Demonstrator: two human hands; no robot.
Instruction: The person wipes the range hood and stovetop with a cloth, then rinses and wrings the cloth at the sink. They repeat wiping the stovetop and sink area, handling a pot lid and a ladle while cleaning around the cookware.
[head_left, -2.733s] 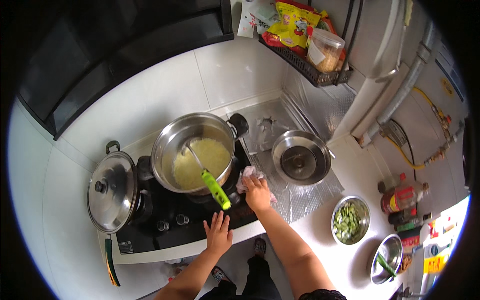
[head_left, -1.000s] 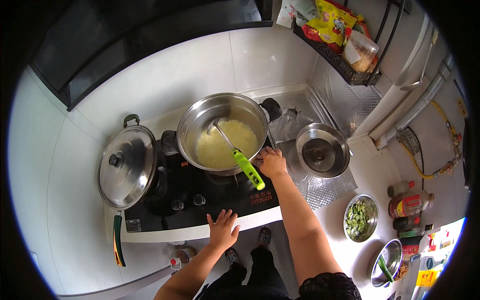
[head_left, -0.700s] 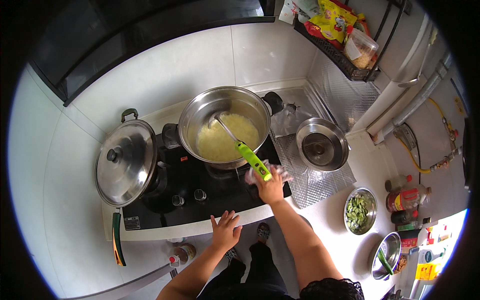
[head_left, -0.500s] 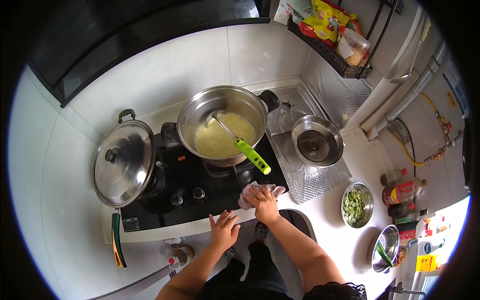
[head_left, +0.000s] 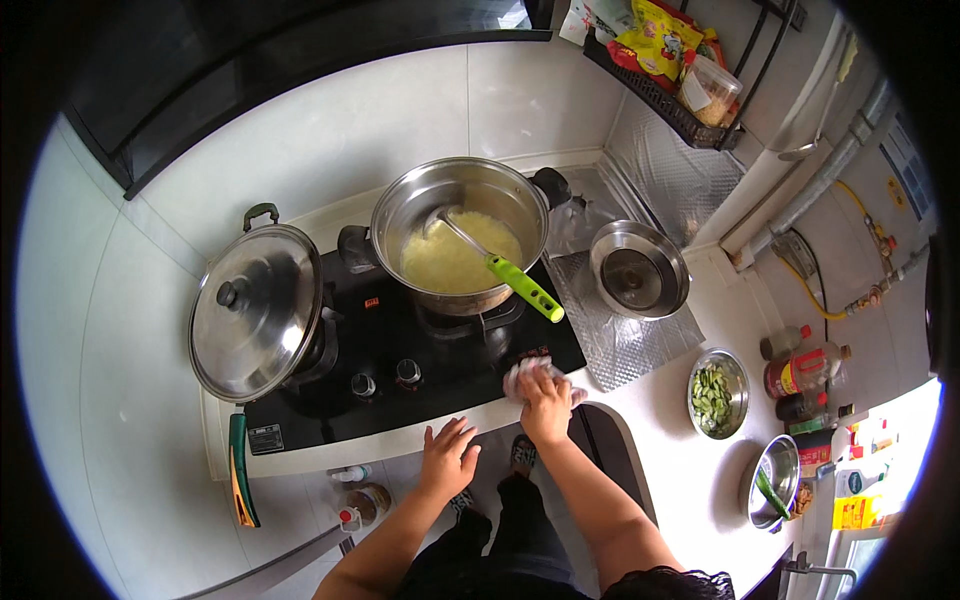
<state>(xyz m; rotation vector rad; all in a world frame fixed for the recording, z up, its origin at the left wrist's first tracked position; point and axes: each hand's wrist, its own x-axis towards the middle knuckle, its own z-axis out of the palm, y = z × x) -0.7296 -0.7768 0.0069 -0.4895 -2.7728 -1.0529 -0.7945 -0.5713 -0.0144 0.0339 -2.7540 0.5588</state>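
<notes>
My right hand (head_left: 547, 405) presses a crumpled, pale pinkish cloth (head_left: 522, 378) against the front right edge of the black gas hob (head_left: 330, 400). My left hand (head_left: 449, 460) hovers just off the counter's front edge, fingers spread, holding nothing. Beyond my hands a steel pot (head_left: 385, 210) sits on the right burner with pale yellow food (head_left: 455, 258) inside. A ladle with a bright green handle (head_left: 527, 290) rests in it, its handle sticking out over the near right rim.
A lidded wok (head_left: 262, 310) stands on the left burner, its green handle jutting past the counter. On the right are an empty steel bowl (head_left: 668, 245) on foil, a bowl of sliced cucumber (head_left: 712, 400), another bowl with a green piece (head_left: 770, 495), and several bottles (head_left: 800, 370).
The cloth under my right hand has shifted a little along the hob's edge and is more bunched up. My left hand stays spread in nearly the same place. The view has shifted slightly.
</notes>
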